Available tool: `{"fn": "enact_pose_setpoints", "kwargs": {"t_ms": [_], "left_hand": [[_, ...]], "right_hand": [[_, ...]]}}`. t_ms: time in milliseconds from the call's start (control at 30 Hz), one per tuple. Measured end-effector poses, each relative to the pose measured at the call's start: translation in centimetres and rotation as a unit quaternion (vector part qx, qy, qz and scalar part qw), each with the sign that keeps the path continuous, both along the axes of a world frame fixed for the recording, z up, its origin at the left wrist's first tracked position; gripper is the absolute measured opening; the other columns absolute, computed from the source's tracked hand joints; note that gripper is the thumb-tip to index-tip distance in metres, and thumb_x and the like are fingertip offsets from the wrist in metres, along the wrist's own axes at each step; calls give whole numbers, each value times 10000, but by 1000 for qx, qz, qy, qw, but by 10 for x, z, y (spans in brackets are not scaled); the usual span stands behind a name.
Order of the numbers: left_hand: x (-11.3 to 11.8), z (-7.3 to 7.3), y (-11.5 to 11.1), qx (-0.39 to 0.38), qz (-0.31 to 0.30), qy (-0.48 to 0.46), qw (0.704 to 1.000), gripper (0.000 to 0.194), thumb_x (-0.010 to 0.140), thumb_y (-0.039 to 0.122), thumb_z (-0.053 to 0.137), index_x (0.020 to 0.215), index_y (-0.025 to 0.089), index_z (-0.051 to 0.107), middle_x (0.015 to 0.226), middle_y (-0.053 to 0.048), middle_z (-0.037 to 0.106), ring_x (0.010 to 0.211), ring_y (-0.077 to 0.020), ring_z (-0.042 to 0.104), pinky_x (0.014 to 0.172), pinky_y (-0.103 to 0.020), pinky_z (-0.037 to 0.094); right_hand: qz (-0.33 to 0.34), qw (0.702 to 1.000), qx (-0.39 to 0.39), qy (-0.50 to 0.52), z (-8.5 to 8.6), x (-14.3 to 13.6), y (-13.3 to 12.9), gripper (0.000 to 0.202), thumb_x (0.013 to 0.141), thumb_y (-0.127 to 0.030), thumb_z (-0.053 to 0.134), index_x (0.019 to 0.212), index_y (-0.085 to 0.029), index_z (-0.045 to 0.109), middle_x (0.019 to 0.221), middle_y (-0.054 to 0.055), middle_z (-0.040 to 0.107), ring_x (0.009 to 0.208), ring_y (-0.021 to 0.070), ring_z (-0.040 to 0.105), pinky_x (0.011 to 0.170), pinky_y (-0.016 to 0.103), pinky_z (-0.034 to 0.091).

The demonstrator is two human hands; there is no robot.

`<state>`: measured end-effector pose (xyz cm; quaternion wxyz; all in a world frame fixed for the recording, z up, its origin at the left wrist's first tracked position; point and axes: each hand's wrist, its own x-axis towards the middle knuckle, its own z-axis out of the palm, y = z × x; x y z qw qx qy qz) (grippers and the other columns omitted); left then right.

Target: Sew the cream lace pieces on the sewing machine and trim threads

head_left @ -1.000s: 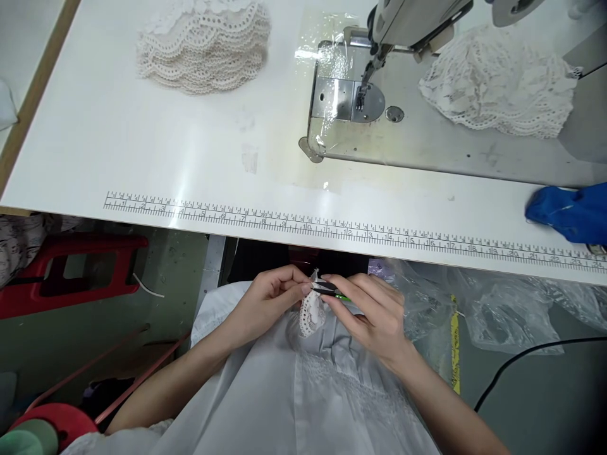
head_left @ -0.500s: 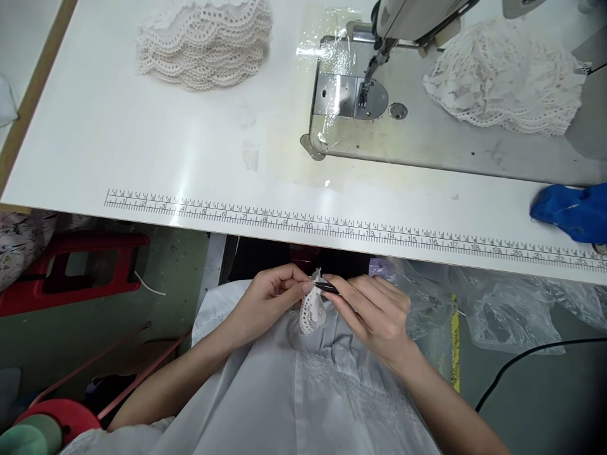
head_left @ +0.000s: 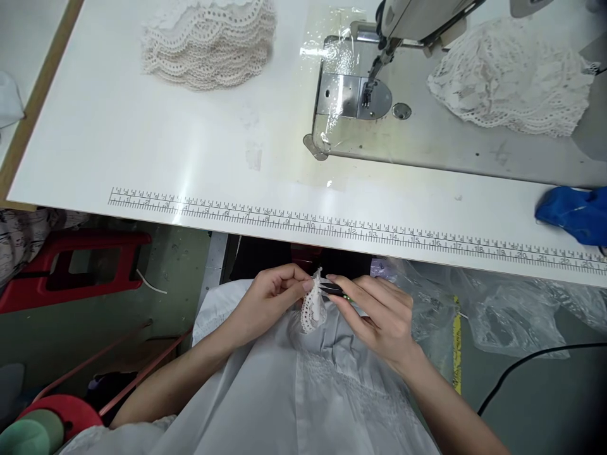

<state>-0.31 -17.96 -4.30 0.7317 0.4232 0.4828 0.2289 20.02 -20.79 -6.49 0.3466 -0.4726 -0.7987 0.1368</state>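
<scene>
My left hand [head_left: 279, 296] pinches the upper part of a small white lace piece [head_left: 313, 308], which hangs down over my lap in front of the table edge. In my right hand [head_left: 374, 309], between thumb and fingers, is a small black tool [head_left: 333, 289] with a pointed metal tip, probably thread snips. Its tip points left and meets the lace near the top, close to my left fingertips. Both hands are below the table's front edge, above the white garment [head_left: 275, 379].
A sewing machine [head_left: 374, 88] stands on the white table [head_left: 199, 145]. Lace stacks lie left [head_left: 208, 47] and right [head_left: 512, 79] of it, with blue cloth [head_left: 571, 213] at the right. A printed ruler [head_left: 332, 227] runs along the front edge. Plastic bags [head_left: 502, 316] hang lower right.
The black tool has drawn slightly right from the lace, and more of its tip shows. My left hand keeps its pinch. The whole view has shifted slightly.
</scene>
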Motion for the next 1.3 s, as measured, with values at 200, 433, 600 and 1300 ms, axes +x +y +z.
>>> {"fn": "enact_pose_setpoints", "kwargs": {"t_ms": [200,433,600,1300], "left_hand": [[2,-1,-2,19,0,2,1000,232,911,355,570,831,154,652,718,12,589,660,-82,519,630,-189,430],[1,-1,-4,37,-7,21,999,225,921,357,561,838,167,650,724,25,587,668,-74,510,630,-177,416],[3,-1,-4,28,-4,20,999,228,911,366,572,844,164,651,718,22,579,664,-80,505,629,-190,417],[5,-1,-8,98,-45,83,991,209,934,333,516,864,184,644,764,10,619,682,-102,531,553,-191,362]], "right_hand": [[5,1000,-6,-16,0,0,0,207,855,-152,659,1061,-164,636,682,2,620,545,102,525,491,267,369],[11,1000,-5,-15,0,-1,1,195,858,-147,655,1050,-172,630,668,-2,606,536,101,514,483,265,367],[0,996,-52,76,1,-2,0,273,835,-172,679,1100,-206,626,693,6,606,545,116,509,477,260,399],[-13,901,-367,231,7,-12,3,143,832,-319,687,778,-198,631,705,-4,628,613,120,565,555,222,460]]}}
